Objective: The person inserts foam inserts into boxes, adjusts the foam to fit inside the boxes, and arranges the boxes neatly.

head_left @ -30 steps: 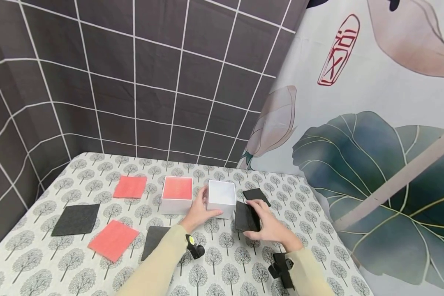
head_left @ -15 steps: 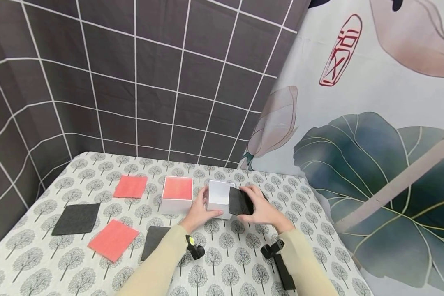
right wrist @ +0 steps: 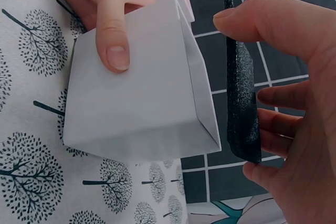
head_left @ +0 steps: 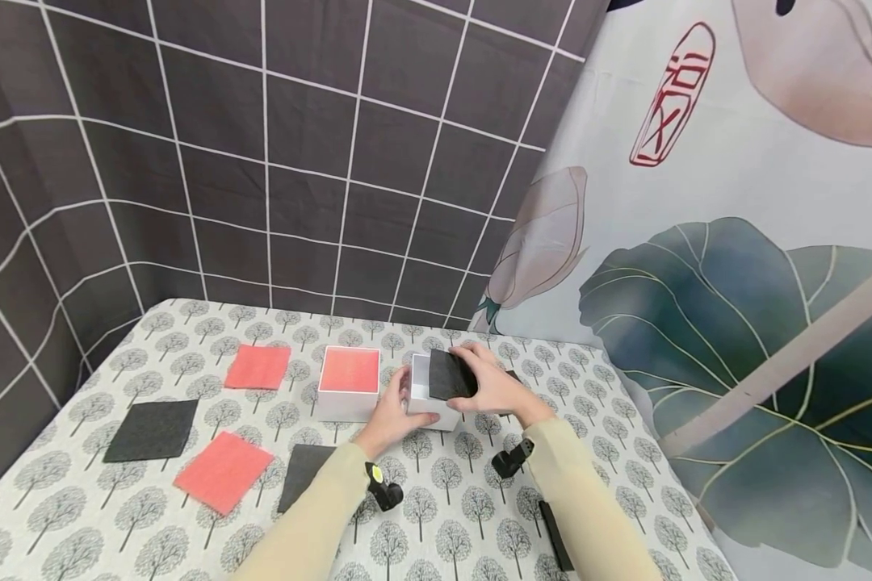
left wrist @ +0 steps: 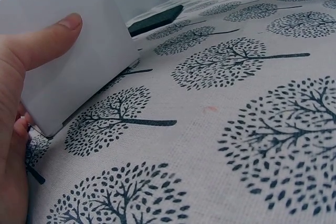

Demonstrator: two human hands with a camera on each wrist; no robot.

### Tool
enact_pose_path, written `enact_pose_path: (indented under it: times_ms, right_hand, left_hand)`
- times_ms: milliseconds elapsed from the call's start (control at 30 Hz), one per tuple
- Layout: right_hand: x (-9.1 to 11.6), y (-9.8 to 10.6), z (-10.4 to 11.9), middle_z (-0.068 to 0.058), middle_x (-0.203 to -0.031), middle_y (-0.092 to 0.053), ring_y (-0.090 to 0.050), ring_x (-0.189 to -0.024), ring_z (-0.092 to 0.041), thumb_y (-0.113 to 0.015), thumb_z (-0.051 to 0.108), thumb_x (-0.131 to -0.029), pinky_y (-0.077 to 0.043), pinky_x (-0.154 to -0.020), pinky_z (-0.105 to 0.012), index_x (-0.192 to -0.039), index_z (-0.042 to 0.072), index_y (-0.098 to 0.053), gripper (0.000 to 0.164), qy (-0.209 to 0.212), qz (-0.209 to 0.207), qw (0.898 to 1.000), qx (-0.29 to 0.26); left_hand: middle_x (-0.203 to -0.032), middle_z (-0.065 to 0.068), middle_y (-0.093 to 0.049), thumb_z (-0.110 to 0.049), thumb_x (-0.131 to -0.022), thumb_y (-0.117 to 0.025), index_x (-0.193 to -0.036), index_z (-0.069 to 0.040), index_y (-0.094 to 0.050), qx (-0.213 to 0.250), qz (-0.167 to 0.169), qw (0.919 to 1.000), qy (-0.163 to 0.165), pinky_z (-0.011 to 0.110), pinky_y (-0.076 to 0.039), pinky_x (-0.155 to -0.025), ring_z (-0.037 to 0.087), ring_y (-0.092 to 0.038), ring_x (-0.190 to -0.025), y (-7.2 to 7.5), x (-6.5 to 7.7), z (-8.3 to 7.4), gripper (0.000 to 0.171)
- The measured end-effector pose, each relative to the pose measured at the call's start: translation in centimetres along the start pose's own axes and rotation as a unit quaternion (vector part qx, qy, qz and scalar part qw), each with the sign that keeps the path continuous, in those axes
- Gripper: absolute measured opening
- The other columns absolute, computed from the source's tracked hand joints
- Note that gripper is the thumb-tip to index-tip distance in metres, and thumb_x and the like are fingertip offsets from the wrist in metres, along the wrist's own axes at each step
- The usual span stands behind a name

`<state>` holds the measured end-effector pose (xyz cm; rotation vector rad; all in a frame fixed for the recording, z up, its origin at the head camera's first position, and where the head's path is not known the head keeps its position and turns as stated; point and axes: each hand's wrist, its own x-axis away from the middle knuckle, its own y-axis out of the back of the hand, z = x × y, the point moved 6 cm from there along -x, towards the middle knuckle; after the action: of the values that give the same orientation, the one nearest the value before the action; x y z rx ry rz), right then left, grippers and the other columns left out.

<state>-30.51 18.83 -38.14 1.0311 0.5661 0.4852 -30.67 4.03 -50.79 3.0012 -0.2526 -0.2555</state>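
Tree-printed surface is spreading below. The right hand, fingers pinching a black square, is bringing it over the white box beneath them, part-covering its opening; the left hand is gripping the box.

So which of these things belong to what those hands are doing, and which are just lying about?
In use, it seems:
left hand, gripping the white box
right hand, holding a black square above its opening

Lying about, possibly part too:
box with red inside
two red squares
other black squares, on the tree-print cloth
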Motion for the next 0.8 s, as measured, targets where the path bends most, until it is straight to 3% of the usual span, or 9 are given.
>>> enact_pose_path:
  times_ms: [267,500,667,800]
  right_hand:
    - [-1.7,-1.1,-0.2,-0.014,-0.127,-0.041,-0.04,-0.109,-0.025,-0.075,0.033,-0.063,-0.043,-0.09,-0.043,-0.138,0.002,-0.04,0.088,-0.017,0.036,0.999,0.007]
    - [-2.5,-2.0,-0.5,-0.013,-0.131,-0.041,-0.043,-0.109,-0.024,-0.076,0.032,-0.064,-0.044,-0.09,-0.041,-0.138,0.004,-0.041,0.086,-0.037,0.062,0.997,0.002]
    - [-2.6,-2.3,-0.7,-0.014,-0.132,-0.041,-0.042,-0.111,-0.024,-0.077,0.032,-0.066,-0.042,-0.093,-0.04,-0.138,0.003,-0.04,0.087,-0.033,0.07,0.997,0.003]
    - [-2.5,-2.4,-0.7,-0.015,-0.132,-0.04,-0.042,-0.115,-0.027,-0.078,0.031,-0.068,-0.04,-0.097,-0.044,-0.137,0.0,-0.041,0.084,-0.022,0.064,0.997,-0.027]
  left_hand:
    - [-0.14,0.012,-0.039,-0.03,-0.061,-0.087,-0.146,-0.011,-0.019,0.0,-0.004,1.0,0.002,0.041,-0.037,-0.103,0.029,-0.042,-0.124,0.2,0.0,0.1,0.111]
    - [-0.139,0.015,-0.038,-0.03,-0.062,-0.086,-0.146,-0.006,-0.018,0.006,-0.004,0.9999,-0.016,0.042,-0.038,-0.102,0.032,-0.043,-0.124,0.1,0.0,0.0,0.11]
    - [-0.137,0.012,-0.04,-0.028,-0.064,-0.085,-0.146,-0.008,-0.017,0.004,0.002,0.9998,-0.018,0.04,-0.039,-0.102,0.029,-0.043,-0.124,0.0,0.1,-0.1,0.109]
    - [-0.136,0.011,-0.041,-0.028,-0.064,-0.085,-0.146,-0.008,-0.017,0.006,0.002,0.9999,-0.014,0.038,-0.039,-0.101,0.027,-0.044,-0.123,0.0,0.1,0.0,0.108]
